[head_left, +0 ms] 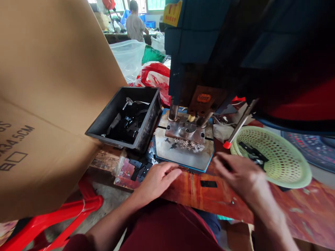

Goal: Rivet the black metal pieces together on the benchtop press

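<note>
My left hand (158,177) rests at the front of the press plate, fingers loosely stretched, with nothing visible in it. Beside it lie several thin black flat parts (140,167) on the wooden bench. My right hand (242,172), slightly blurred, hovers over the bench between the press and a green basket (298,170); its thumb and fingers look apart, with no object showing between them. A small black rectangular piece (208,184) lies on the bench between my hands. The blue press (193,48) has a metal die block (180,130) on its base plate (162,150), with shiny metal scraps (192,145) in front.
A black bin (148,134) with dark parts stands left of the press. Black pieces (252,153) lie in the basket. A red-tipped metal lever (242,122) angles down near it. A large cardboard sheet (52,69) rises at left above a red stool (78,209). One person (135,26) is behind.
</note>
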Motion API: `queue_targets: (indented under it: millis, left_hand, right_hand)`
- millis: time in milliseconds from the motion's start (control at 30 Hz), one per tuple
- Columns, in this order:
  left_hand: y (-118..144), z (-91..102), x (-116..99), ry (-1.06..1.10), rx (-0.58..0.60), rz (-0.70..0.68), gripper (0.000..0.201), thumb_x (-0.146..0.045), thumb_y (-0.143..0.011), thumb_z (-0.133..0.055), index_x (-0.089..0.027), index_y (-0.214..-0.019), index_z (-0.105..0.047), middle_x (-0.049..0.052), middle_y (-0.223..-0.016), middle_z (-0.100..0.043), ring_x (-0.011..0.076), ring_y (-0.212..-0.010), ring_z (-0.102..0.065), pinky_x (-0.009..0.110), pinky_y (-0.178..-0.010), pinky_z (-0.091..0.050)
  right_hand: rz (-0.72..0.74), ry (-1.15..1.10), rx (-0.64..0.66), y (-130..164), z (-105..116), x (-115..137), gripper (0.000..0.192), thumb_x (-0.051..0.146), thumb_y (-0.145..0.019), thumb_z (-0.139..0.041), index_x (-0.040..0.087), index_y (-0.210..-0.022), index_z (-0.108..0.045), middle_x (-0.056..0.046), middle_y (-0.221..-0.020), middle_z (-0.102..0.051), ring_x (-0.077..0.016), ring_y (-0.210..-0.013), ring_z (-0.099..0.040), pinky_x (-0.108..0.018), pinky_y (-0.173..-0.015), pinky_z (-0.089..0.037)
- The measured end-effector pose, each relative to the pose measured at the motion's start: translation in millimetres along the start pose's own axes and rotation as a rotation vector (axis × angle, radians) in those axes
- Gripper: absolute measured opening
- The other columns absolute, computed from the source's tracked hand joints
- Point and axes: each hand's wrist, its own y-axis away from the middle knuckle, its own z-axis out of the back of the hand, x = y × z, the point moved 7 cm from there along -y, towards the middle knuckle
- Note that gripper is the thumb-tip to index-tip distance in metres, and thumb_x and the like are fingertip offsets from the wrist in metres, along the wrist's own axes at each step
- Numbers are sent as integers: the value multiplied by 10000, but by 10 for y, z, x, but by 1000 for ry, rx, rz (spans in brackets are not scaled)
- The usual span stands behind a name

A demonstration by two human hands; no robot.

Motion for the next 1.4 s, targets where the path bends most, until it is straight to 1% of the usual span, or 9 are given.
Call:
queue_targets:
  millis: [67,167,233,400,633,833,1033,1233,1400]
  left_hand:
    - [109,231,178,-142,-115,48,266,-394,-1032,-571,-243,-1031,-790,54,-971,-794,214,-835,-706,299,-757,-502]
    - [259,571,477,-446,-293,96,230,-365,-1015,-587,-231,-1016,-775,71,-949,-756,251,-886,-680,361,-835,-507]
    - [325,717,647,-642,-389,117,240,-356,-992,-608,-210,-1101,-764,121,-1039,-725,316,-1000,-646,443,-918,-503]
    - [332,732,904,-772,-359,116,223,-311,-984,-600,-191,-1118,-733,142,-1095,-677,349,-1049,-580,491,-950,-493]
    - [366,821,909,-581,-417,116,182,-368,-973,-646,-220,-1069,-691,81,-1033,-698,311,-1029,-585,452,-939,-472]
    - [305,876,761,-343,-494,93,181,-393,-977,-645,-232,-902,-680,33,-922,-717,245,-926,-617,374,-865,-467]
    - [193,881,646,-105,-539,139,266,-433,-953,-681,-231,-1107,-759,20,-935,-755,182,-768,-632,294,-726,-479]
    - [155,828,625,210,-520,202,322,-480,-896,-748,-190,-1033,-771,43,-928,-772,178,-810,-700,255,-703,-510]
    - [84,638,631,557,-412,296,450,-516,-842,-798,-173,-1117,-699,-4,-770,-694,131,-575,-670,211,-497,-435]
  right_hand:
    - [-67,335,-140,-45,359,-317,331,560,-973,-608,261,-984,-750,-135,-873,-748,-330,-798,-685,-476,-731,-492]
    - [-42,555,-168,-101,493,-503,482,639,-991,-526,216,-1091,-735,-187,-892,-720,-384,-867,-670,-541,-785,-492]
    - [38,442,-156,-125,322,-397,434,566,-1027,-505,203,-1107,-729,-177,-938,-729,-355,-902,-679,-518,-831,-513]
    - [185,-1,118,-236,-597,129,243,355,-1045,-531,207,-1012,-722,-100,-924,-723,-250,-871,-681,-419,-850,-551]
    - [202,128,226,-486,-1083,197,247,304,-1030,-516,186,-967,-724,-122,-953,-687,-273,-927,-649,-428,-889,-509]
    - [226,151,235,-528,-1082,224,206,273,-995,-517,186,-930,-693,-119,-926,-666,-262,-888,-638,-411,-849,-500]
    - [169,44,211,-553,-973,166,204,316,-1006,-512,211,-923,-666,-93,-904,-676,-250,-866,-659,-405,-839,-521]
    - [161,6,241,-569,-895,138,203,291,-1015,-507,214,-966,-688,-95,-929,-701,-250,-897,-681,-403,-853,-538]
    - [210,25,263,-551,-1005,247,157,292,-1001,-566,212,-968,-697,-92,-943,-692,-249,-917,-672,-393,-862,-536]
